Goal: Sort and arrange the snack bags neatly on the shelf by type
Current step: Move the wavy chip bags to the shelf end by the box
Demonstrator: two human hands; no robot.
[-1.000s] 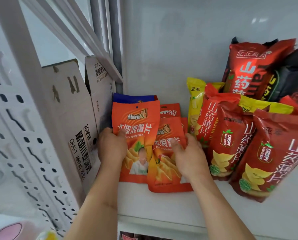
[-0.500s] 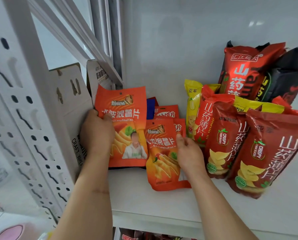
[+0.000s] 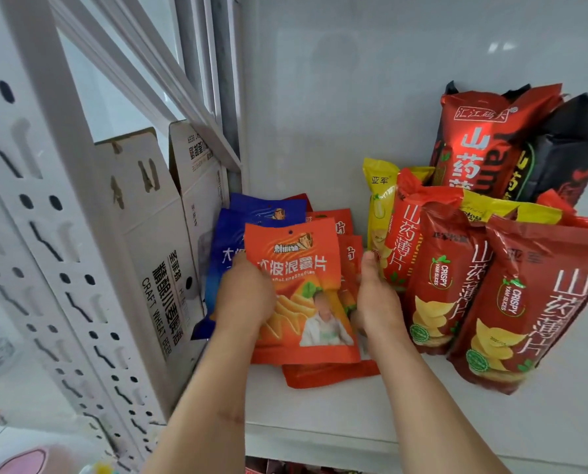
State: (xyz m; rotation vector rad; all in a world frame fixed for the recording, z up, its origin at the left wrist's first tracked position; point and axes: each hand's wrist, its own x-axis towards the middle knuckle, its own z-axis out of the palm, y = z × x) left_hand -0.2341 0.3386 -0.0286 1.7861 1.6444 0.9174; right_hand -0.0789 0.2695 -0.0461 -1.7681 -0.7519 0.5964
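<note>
My left hand [image 3: 243, 299] grips the left edge of an orange potato-chip bag [image 3: 303, 289], which lies on top of a stack of like orange bags [image 3: 330, 372]. My right hand [image 3: 376, 301] holds the right side of that stack. Two blue bags [image 3: 227, 248] lean behind them at the left. To the right stand several red yam-slice bags [image 3: 539, 302], with a yellow bag [image 3: 376, 200] behind them. Further back stand a tall red bag [image 3: 474, 142] and a black one [image 3: 566, 148].
The white shelf board [image 3: 354, 415] carries everything. A cardboard beer carton [image 3: 155, 254] stands at the left behind the perforated white upright [image 3: 46, 234]. The white back wall [image 3: 337, 97] closes the rear. More packets show below the shelf edge.
My left hand has brought the orange bag from the left, by the carton, over onto the orange stack. The blue bags behind now show. My right hand shifted to the stack's right side.
</note>
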